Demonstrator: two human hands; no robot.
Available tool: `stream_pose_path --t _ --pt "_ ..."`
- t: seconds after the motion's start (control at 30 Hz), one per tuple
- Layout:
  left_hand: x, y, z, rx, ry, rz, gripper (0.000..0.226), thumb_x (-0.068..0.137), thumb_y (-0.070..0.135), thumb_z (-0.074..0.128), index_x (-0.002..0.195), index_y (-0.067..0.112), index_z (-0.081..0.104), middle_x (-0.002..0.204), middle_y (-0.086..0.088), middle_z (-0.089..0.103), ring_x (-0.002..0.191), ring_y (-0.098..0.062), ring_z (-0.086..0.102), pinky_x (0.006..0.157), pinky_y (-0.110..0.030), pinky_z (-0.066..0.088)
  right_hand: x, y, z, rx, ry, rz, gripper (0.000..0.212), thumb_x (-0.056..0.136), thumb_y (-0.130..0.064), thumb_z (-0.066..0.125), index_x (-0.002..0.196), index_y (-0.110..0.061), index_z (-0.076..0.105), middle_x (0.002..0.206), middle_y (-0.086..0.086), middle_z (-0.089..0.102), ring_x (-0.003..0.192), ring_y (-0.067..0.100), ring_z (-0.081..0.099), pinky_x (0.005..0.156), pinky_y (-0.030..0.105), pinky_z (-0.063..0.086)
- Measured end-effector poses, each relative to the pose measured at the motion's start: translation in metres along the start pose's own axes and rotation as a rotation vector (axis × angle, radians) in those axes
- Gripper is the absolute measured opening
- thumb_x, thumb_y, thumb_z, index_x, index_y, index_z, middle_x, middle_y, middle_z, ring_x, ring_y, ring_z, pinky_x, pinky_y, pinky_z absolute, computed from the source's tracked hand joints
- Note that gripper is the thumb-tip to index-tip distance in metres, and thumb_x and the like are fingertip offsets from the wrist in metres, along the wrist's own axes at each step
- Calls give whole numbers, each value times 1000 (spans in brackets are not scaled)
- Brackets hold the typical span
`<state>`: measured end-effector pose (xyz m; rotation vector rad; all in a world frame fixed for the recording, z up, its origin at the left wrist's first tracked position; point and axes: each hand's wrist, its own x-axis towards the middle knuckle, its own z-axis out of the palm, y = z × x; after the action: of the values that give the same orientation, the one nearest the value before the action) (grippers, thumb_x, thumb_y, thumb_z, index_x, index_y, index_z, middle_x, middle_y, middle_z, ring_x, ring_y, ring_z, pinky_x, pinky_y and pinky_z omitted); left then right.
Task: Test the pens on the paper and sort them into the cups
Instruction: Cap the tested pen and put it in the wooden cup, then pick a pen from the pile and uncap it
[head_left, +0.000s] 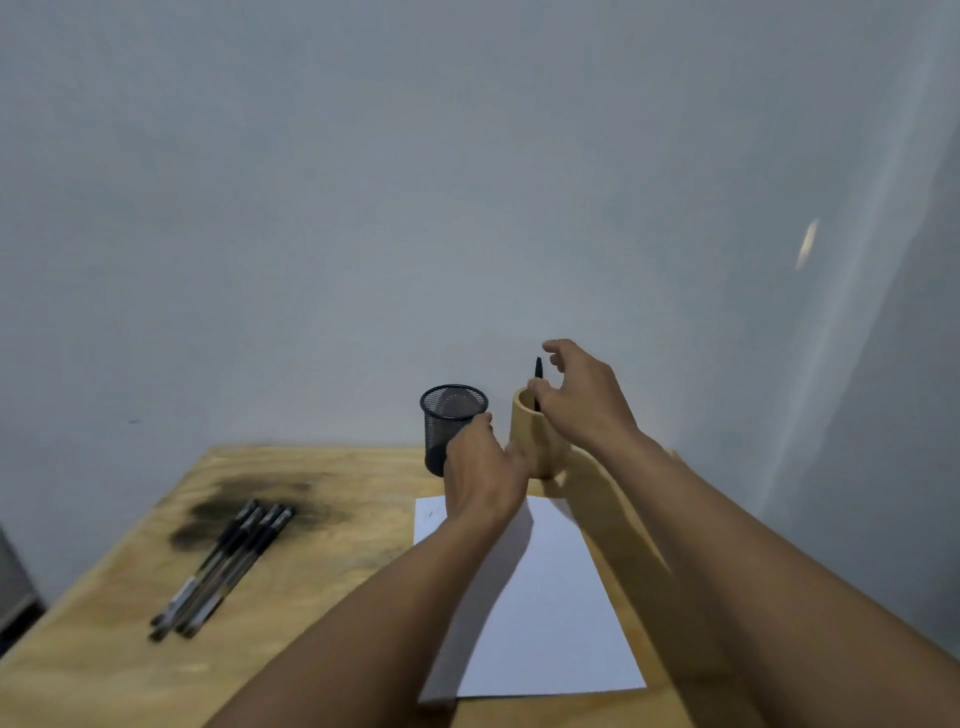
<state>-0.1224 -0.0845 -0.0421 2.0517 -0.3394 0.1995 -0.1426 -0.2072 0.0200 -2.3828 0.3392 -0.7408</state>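
Pen (536, 370) stands in wooden cup (540, 447), far on the table (311, 660). Right grip (582, 395) at its upper end: pinching or released, can't tell. Left grip (483, 462) against the cup, hold unclear. Pen looks light, stiff, slick; I'd pinch mid-barrel.

no legible txt; tiny ink mark (430, 514) on paper (550, 597), unreadable

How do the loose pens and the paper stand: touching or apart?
Apart. Head view shows bare table between the loose pens and the paper.
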Motion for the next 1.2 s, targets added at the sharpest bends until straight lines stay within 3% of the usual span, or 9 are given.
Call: stream_pose_path --t 0.07,0.1,0.23,0.3,0.4,0.6,0.73,0.97,1.2 --pt "-6 -9 -26 70 47 40 18 87 21 53 98 13 65 96 -6 71 93 -30 64 74 -34 50 -9 -13 7 -39 -41 -48 47 95 -21 62 141 -16 53 142 6 59 130 22 55 106 34 44" --pt "-9 -13 -41 102 68 52 18 86 21 54 99 15 66 98 -4 72 94 -27 65 76 -33 51 -14 -20 11 -67 -68 -81 44 96 -22 61 139 -16 55 140 5 61 129 23 56 105 34 44" --pt "-22 -38 -98 297 114 66 40 91 26 55 130 15 59 127 -2 65 119 -23 58 92 -32 45 -37 -50 33 -207 -189 -216 36 97 -25 58 131 -14 61 130 4 67 124 27 58 92 29 42" --pt "-28 -55 -123 372 122 63 45 92 29 54 135 16 56 132 -2 63 124 -23 55 96 -35 46 -47 -62 48 -198 -255 -255 35 95 -23 57 127 -9 63 125 8 69 121 30 59 93 33 47" --pt "-39 -77 -156 434 147 24 47 90 31 56 134 16 57 131 -3 64 119 -23 60 96 -39 50 -60 -82 73 -187 -370 -287 43 96 -30 59 137 -15 59 134 4 65 128 24 56 100 35 46" --pt "-64 -115 -202 553 149 -45 26 85 35 59 107 23 65 109 -2 70 104 -27 64 80 -37 52 -91 -118 132 -187 -557 -380 43 95 -34 59 136 -21 58 139 4 62 128 24 56 103 39 47" --pt "-81 -135 -217 575 158 -78 28 83 39 58 108 30 65 107 1 69 99 -26 62 82 -42 54 -114 -128 166 -124 -590 -426 28 92 -23 54 117 -25 66 116 2 69 102 27 65 85 41 55" --pt "-99 -158 -217 681 181 -55 25 92 40 51 109 28 66 114 2 61 108 -23 49 90 -40 44 -121 -123 194 -179 -604 -541 38 98 -21 52 135 -19 62 137 4 61 125 26 55 102 37 46" --pt "-107 -152 -211 849 206 13 27 95 40 44 103 31 69 101 7 65 100 -21 47 85 -38 36 -117 -115 194 -193 -548 -608 25 97 -19 53 120 -20 63 122 3 64 114 27 55 87 40 49"
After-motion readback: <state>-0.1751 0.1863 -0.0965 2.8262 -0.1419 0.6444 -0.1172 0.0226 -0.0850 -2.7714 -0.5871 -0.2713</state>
